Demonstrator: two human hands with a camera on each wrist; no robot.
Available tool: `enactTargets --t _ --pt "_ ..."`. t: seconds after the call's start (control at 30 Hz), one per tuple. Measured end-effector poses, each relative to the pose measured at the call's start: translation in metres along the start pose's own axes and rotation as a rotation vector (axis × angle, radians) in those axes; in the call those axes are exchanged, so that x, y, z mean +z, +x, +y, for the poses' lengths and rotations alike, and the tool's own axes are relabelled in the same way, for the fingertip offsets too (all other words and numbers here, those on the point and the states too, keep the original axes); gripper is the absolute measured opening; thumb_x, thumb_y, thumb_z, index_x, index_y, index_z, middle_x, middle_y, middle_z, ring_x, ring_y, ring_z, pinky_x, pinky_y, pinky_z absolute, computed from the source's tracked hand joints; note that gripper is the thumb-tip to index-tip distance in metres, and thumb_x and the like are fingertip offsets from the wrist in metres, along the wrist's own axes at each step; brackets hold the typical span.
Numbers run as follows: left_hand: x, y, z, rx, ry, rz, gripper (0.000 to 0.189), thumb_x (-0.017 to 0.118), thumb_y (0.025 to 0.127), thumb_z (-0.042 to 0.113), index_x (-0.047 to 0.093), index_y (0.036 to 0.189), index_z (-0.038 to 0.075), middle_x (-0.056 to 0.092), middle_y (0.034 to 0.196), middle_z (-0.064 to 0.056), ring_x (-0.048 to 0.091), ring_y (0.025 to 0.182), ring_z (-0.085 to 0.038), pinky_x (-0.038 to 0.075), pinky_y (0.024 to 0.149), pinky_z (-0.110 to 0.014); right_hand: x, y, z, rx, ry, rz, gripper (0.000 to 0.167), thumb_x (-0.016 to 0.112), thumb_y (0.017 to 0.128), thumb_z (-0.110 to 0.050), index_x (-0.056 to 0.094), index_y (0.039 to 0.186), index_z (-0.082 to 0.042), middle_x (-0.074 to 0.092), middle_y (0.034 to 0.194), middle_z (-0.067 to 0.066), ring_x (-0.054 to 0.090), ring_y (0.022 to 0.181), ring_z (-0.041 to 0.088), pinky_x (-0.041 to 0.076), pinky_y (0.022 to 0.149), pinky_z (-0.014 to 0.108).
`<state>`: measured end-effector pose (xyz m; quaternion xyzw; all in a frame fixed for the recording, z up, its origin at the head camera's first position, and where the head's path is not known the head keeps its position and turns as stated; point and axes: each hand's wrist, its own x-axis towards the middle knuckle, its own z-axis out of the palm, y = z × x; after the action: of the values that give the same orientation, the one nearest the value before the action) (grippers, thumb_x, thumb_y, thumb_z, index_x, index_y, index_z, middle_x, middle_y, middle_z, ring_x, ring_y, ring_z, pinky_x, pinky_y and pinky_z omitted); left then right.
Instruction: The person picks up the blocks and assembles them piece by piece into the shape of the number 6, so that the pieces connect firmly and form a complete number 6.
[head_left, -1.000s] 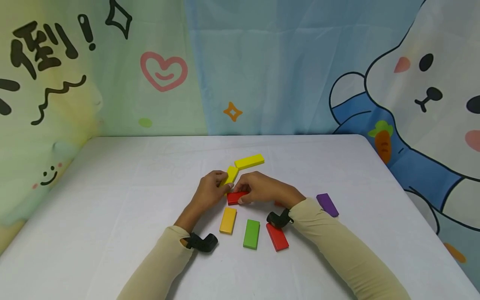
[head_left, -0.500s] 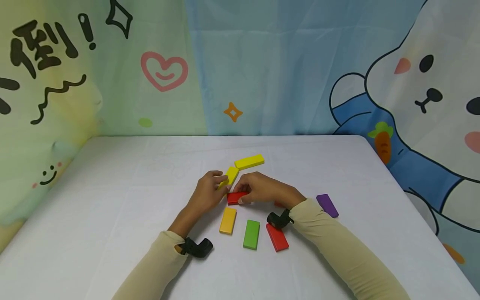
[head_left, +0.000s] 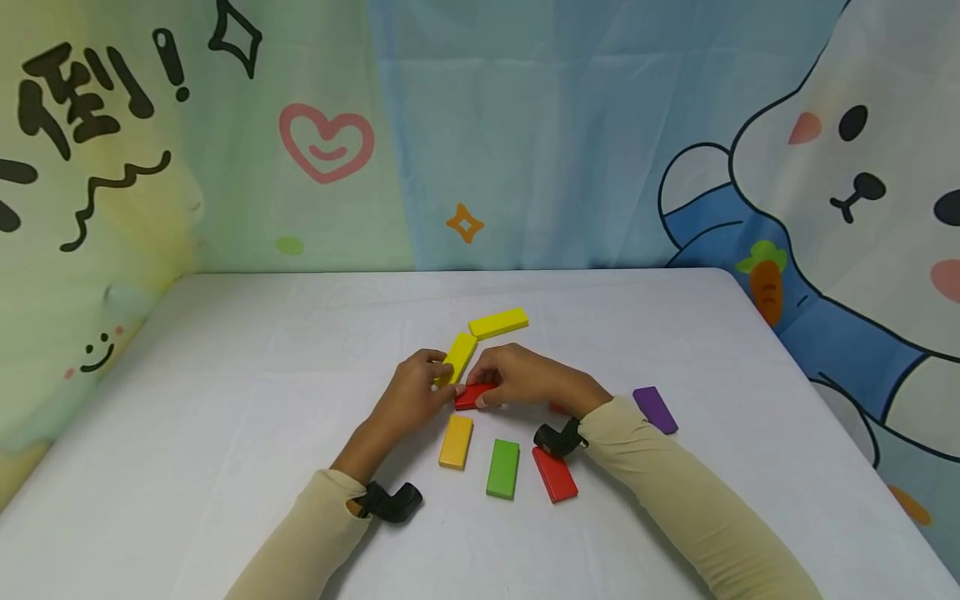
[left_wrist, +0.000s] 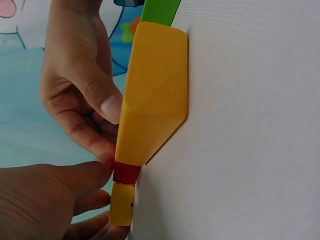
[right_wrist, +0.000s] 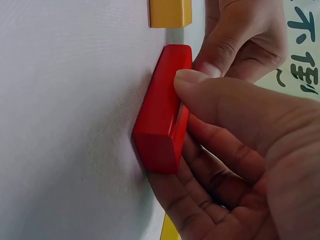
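A red rectangular block (head_left: 472,396) lies on the table, and my right hand (head_left: 525,372) pinches it, thumb on the near edge and fingers along the far side, as the right wrist view shows (right_wrist: 162,100). My left hand (head_left: 408,396) is at its left end. The left thumb touches the red block's corner, while the left fingers rest against a yellow block (head_left: 462,350) slanting away behind it. A second yellow block (head_left: 498,322) meets that one's far end at an angle. In the left wrist view, an orange-yellow block (left_wrist: 157,90) partly hides the red block.
Nearer on the white table (head_left: 225,417) lie the orange-yellow block, a green block (head_left: 502,468) and another red block (head_left: 555,475). A purple block (head_left: 655,410) lies right of the right wrist. An orange-red block (head_left: 557,408) is mostly hidden under that wrist. A printed cloth hangs behind.
The left hand has loosened from the yellow block and drawn slightly back toward me, its thumb moving down to the red block's corner. The right hand keeps its hold on the red block.
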<state>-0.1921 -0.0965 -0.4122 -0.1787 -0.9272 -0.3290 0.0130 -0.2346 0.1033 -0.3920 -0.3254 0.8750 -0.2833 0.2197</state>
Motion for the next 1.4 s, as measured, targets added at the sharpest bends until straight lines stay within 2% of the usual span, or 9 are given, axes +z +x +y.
enactTargets --t 0.23,0.47,0.63,0.77,1.0,1.27,1.4 --pt "0.0 -0.001 0.001 -0.013 -0.008 -0.005 0.038 0.076 0.086 0.013 0.067 0.118 -0.007 0.058 0.125 -0.018 0.058 0.111 -0.03 0.05 0.093 -0.041 0.0 -0.001 -0.001 -0.008 -0.001 0.002 0.023 0.076 0.085 -0.013 0.071 0.107 -0.01 0.064 0.095 -0.006 0.056 0.087 0.013 0.049 0.08 0.025" --pt "0.001 -0.001 -0.001 -0.015 -0.028 -0.014 0.037 0.074 0.087 0.012 0.067 0.12 -0.004 0.053 0.139 -0.016 0.052 0.124 -0.033 0.043 0.102 -0.044 0.0 -0.002 -0.001 -0.016 0.001 0.002 0.026 0.076 0.086 -0.013 0.071 0.111 -0.008 0.064 0.097 -0.006 0.057 0.087 0.012 0.05 0.081 0.024" --pt "0.002 0.0 -0.002 -0.023 -0.054 -0.015 0.038 0.074 0.088 0.011 0.066 0.122 -0.002 0.051 0.141 -0.013 0.051 0.124 -0.03 0.044 0.1 -0.04 0.0 -0.002 0.0 -0.01 0.006 -0.002 0.027 0.076 0.086 -0.013 0.071 0.112 -0.008 0.064 0.098 -0.006 0.058 0.087 0.012 0.05 0.081 0.024" --pt "0.004 0.0 -0.003 -0.047 -0.065 -0.02 0.041 0.074 0.088 0.012 0.064 0.126 -0.001 0.051 0.142 -0.01 0.049 0.127 -0.03 0.042 0.103 -0.041 0.001 -0.001 0.002 -0.012 0.003 -0.001 0.028 0.075 0.086 -0.013 0.071 0.113 -0.008 0.063 0.099 -0.006 0.058 0.088 0.011 0.05 0.082 0.024" --pt "0.004 0.001 -0.005 -0.067 -0.078 -0.03 0.045 0.074 0.088 0.014 0.061 0.129 0.0 0.05 0.143 -0.008 0.051 0.124 -0.027 0.046 0.099 -0.038 0.0 -0.003 -0.001 -0.006 0.006 -0.003 0.029 0.075 0.087 -0.013 0.071 0.115 -0.008 0.063 0.099 -0.005 0.058 0.089 0.012 0.05 0.083 0.025" --pt "0.004 0.0 -0.004 -0.077 -0.092 -0.026 0.046 0.074 0.088 0.016 0.061 0.129 0.001 0.05 0.143 -0.007 0.055 0.116 -0.024 0.049 0.093 -0.035 -0.003 -0.011 0.004 -0.008 0.004 0.045 0.028 0.071 0.09 -0.012 0.07 0.118 -0.008 0.064 0.098 -0.006 0.059 0.089 0.01 0.05 0.084 0.026" --pt "0.003 0.0 -0.004 -0.093 -0.098 -0.029 0.046 0.074 0.088 0.016 0.061 0.129 0.001 0.05 0.143 -0.007 0.053 0.121 -0.026 0.047 0.097 -0.037 -0.005 -0.016 0.005 -0.039 -0.009 0.063 0.028 0.069 0.091 -0.015 0.07 0.119 -0.007 0.065 0.101 -0.004 0.059 0.093 0.011 0.05 0.086 0.027"
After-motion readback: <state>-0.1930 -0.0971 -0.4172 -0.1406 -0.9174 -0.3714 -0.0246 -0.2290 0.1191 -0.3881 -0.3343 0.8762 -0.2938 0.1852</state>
